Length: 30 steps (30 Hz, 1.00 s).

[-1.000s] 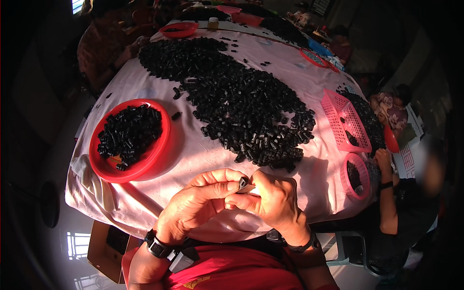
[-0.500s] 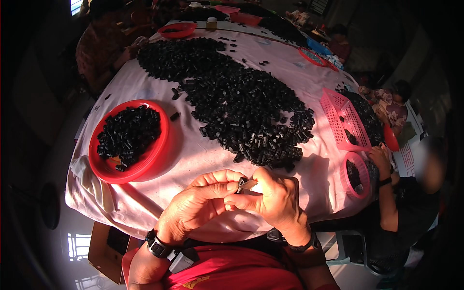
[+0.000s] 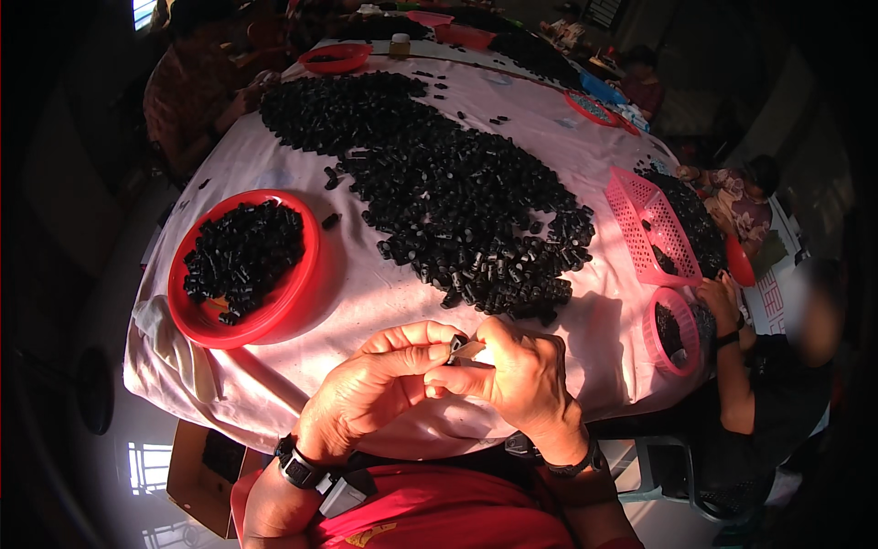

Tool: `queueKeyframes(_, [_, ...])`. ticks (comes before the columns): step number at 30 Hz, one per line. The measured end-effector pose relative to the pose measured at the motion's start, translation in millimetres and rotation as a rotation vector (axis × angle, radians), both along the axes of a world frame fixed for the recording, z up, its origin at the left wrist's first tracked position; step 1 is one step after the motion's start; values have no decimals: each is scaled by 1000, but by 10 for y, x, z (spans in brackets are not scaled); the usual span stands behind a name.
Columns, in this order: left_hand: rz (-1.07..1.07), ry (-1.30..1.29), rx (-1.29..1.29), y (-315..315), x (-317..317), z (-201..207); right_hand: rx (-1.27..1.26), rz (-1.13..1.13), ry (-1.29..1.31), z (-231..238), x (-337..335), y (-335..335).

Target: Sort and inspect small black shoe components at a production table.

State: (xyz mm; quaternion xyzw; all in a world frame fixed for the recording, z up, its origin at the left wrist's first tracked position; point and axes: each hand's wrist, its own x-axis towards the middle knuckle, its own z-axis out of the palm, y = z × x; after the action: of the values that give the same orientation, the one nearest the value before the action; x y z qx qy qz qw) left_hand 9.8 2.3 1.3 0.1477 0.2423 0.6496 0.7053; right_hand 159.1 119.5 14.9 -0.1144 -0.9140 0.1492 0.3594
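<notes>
Close to the table's front edge, my left hand [image 3: 375, 380] pinches a small black part [image 3: 456, 344] between thumb and fingertips. My right hand [image 3: 526, 375] is closed around a small flat metal blade [image 3: 471, 350], whose tip meets the black part; its handle is hidden in my fingers. Just beyond my hands lies a large heap of similar black parts [image 3: 457, 201]. To the left stands a red basin [image 3: 309, 274] with more black parts in it.
The table has a pink cloth [image 3: 357, 274]. On the right are a pink perforated basket [image 3: 631, 220] and a round pink basket [image 3: 650, 343], near a co-worker's arm [image 3: 732, 366]. A cardboard box [image 3: 187, 476] sits on the floor at lower left. Other people work around the table.
My hands keep almost the same place, the blade still against the black part. At the right, the co-worker's hand has shifted slightly.
</notes>
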Motion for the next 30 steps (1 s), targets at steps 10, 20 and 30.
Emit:
queueKeyframes(10, [-12,-34,33,-16,-30,-41,-229,158,93,59,4,-23])
queueKeyframes(20, [-45,25,-19,-37,-84,-5,-686,420,21,73,96,10])
queueKeyframes(30, [90,516,70,-49,-11,109,-633,333,-35,115,109,-7])
